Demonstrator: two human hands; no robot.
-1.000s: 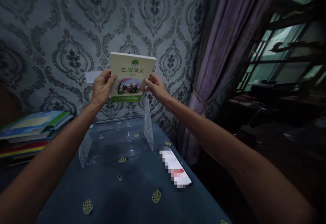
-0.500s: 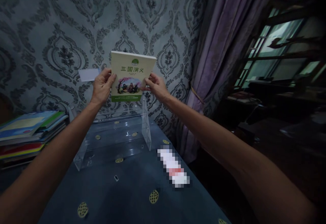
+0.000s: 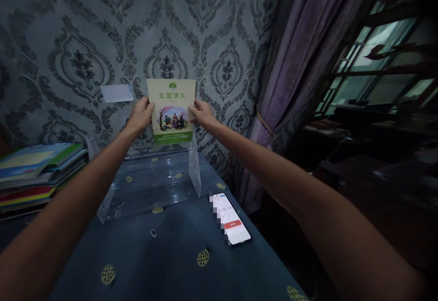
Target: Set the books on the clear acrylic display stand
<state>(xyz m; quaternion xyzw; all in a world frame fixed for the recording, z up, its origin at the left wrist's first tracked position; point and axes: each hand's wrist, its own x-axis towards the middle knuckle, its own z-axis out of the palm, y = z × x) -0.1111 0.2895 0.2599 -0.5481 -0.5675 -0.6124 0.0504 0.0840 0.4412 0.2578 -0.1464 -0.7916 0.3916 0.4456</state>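
A cream book (image 3: 173,111) with a green band and a picture of seated figures is held upright in front of the wall, its cover facing me. My left hand (image 3: 141,114) grips its left edge. On the opposite edge, my right hand (image 3: 203,114) pinches it with thumb and fingers. Below the book stands a clear plastic tiered rack (image 3: 195,171) on the table; the book's lower edge overlaps the rack's back part in view, and I cannot tell if they touch.
A stack of books and folders (image 3: 37,168) lies at the left. A lit phone (image 3: 234,221) rests near the right edge of the dark blue tablecloth (image 3: 171,264). A white card (image 3: 117,93) is on the patterned wall; a purple curtain (image 3: 284,81) hangs at the right.
The book has come down slightly toward the rack and turned squarer to me, both hands still on it. The view has shifted a little.
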